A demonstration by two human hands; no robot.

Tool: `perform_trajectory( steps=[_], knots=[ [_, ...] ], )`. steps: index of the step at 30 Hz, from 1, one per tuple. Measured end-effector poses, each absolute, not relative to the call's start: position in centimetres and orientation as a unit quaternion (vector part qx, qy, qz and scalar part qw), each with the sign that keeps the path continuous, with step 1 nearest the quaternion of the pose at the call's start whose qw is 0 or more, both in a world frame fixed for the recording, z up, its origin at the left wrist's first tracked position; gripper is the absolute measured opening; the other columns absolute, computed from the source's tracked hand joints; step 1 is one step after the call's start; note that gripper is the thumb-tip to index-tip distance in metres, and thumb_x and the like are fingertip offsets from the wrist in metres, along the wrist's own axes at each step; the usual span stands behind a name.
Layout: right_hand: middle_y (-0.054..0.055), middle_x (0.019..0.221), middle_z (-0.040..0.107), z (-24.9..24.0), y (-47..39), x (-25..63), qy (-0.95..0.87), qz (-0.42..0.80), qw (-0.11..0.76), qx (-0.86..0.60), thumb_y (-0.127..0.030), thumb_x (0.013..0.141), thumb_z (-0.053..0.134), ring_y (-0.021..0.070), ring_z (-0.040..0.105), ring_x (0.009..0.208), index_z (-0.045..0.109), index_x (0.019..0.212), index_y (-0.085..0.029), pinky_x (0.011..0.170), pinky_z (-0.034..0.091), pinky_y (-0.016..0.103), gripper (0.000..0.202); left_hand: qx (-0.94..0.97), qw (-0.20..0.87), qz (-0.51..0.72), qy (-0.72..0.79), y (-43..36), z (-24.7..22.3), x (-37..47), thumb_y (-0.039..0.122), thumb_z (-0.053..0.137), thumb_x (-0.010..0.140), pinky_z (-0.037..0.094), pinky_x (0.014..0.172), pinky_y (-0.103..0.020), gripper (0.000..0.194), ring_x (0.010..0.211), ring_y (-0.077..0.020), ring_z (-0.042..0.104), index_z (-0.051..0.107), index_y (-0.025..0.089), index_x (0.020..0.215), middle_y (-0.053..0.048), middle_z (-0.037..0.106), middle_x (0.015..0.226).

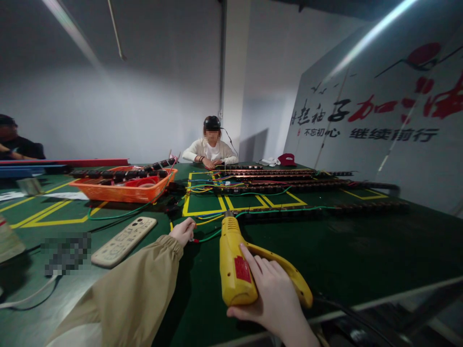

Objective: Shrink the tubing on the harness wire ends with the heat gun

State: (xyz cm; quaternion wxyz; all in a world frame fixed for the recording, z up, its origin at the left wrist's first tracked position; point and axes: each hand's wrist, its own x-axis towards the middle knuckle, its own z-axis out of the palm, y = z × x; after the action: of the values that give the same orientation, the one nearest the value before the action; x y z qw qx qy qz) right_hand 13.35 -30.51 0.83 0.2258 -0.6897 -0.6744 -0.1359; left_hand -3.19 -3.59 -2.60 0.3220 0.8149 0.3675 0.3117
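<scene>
My right hand [271, 284] is closed round the body of a yellow heat gun [233, 258], low over the green table. Its metal nozzle points away from me, towards several coloured wires [211, 219]. To the left of the nozzle, my left hand [183, 231] pinches wires; a yellow one and a green one [210, 237] with a red end show at its fingers. These wires lead to a long, dark strip [285, 214] lying across the table. Exactly how the left fingertips grip the wires is too small to make out.
A patterned phone [124, 241] lies left of my left sleeve. Behind it stands an orange basket [119, 191] with dark parts inside. More wired strips [275, 180] lie further back. A person [211, 147] sits across the table; another is at far left. A black cord trails from the heat gun.
</scene>
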Motion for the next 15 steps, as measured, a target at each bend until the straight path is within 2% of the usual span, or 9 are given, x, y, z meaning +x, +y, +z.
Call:
perform_trajectory(
  steps=[7, 15],
  knots=[
    [0.011, 0.098, 0.060, 0.9, -30.4, 12.0, -0.680, -0.136, 0.220, -0.686, -0.087, 0.053, 0.050, 0.0283, 0.056, 0.083, 0.024, 0.143, -0.015, 0.077, 0.042, 0.042, 0.118, 0.816, 0.324, 0.297, 0.375, -3.8, -2.3, -3.2, 0.040, 0.035, 0.083, 0.037, 0.051, -0.022, 0.022, 0.044, -0.0119, 0.050, 0.047, 0.022, 0.076, 0.007, 0.051, 0.042],
    [0.011, 0.099, 0.060, 0.9, -30.4, 10.2, -0.690, -0.111, 0.205, -0.685, -0.087, 0.041, 0.058, 0.0293, 0.055, 0.084, 0.027, 0.143, -0.013, 0.081, 0.043, 0.043, 0.129, 0.827, 0.310, 0.275, 0.379, -3.9, -2.2, -3.3, 0.041, 0.031, 0.085, 0.039, 0.054, -0.023, 0.024, 0.045, -0.0137, 0.051, 0.045, 0.023, 0.077, 0.007, 0.052, 0.040]
  ],
)
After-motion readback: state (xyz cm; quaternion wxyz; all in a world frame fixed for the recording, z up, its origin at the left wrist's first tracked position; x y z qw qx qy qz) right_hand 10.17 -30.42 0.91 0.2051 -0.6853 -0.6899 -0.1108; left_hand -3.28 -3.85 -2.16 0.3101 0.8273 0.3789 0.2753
